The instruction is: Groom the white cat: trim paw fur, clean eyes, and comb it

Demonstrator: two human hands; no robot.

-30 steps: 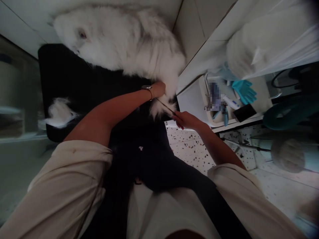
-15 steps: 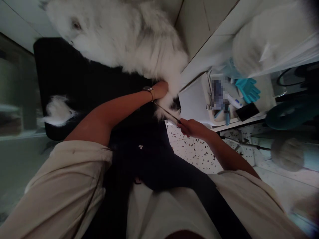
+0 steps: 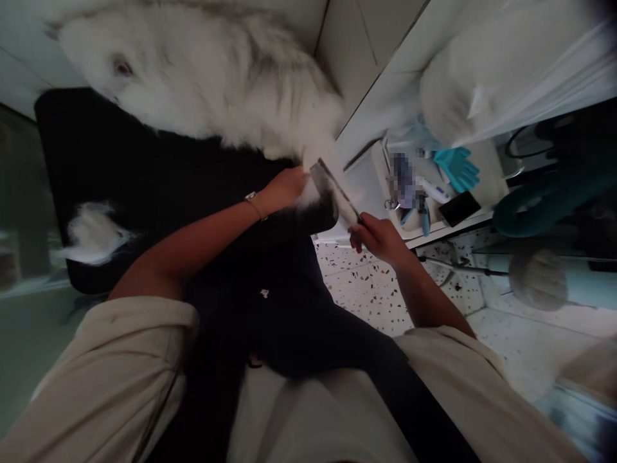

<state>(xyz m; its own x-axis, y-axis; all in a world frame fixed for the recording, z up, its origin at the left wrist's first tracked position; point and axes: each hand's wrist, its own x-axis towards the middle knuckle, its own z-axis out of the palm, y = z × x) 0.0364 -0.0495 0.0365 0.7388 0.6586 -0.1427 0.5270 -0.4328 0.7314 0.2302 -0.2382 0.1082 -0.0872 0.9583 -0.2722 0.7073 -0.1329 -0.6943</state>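
A white long-haired cat [image 3: 193, 77] lies along the far side of the black table [image 3: 168, 173], its head toward the left and its rear toward the right. My left hand [image 3: 288, 188], with a watch on the wrist, is closed on the fluffy tail at the cat's rear; the fur partly hides its fingertips. In my right hand [image 3: 378, 236] is a metal comb [image 3: 338, 190], held by its near end. The comb's far end lies over the tail fur, just right of my left hand. Its teeth are blurred.
A tuft of loose white fur [image 3: 94, 235] lies at the table's left end. To the right, a white tray [image 3: 409, 222] holds scissors and other tools, with a teal glove [image 3: 457, 168] and black phone [image 3: 459, 208] close by. A tiled wall [image 3: 366, 38] stands behind.
The comb has lifted and turned, so its far end now sits higher on the tail fur. My left hand has shifted left and lower along the tail. The whole view has moved slightly.
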